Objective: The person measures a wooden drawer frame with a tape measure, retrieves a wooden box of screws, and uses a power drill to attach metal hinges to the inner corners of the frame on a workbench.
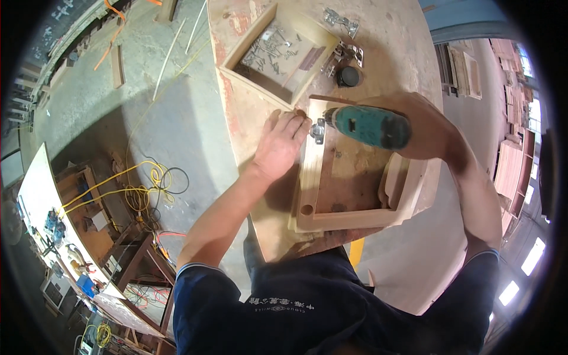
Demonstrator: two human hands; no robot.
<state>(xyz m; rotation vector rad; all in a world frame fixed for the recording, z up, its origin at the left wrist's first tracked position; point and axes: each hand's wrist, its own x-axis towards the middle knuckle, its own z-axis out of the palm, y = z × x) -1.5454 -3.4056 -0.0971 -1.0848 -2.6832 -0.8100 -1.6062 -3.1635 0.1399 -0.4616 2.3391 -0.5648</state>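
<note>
A pale wooden frame (355, 221) lies on the worktable, with a round hole in its near left corner. On its left rail sits a metal cabinet hinge (318, 131). My left hand (281, 141) grips the rail's far left edge beside the hinge, fingers bent and close together; their undersides are hidden. In my right hand (427, 127) is a teal cordless drill (367, 125), held level with its chuck pointing left at the hinge. The drill's body covers part of the frame's far side. Whether the bit touches a screw, I cannot tell.
Beyond the frame stands a shallow wooden tray (251, 76) with loose screws. Near it are more metal hinges (342, 23) and a black round cap (349, 76). The worktable (408, 59) has an edge at left. Yellow cables (139, 192) lie on the floor by another bench (44, 183).
</note>
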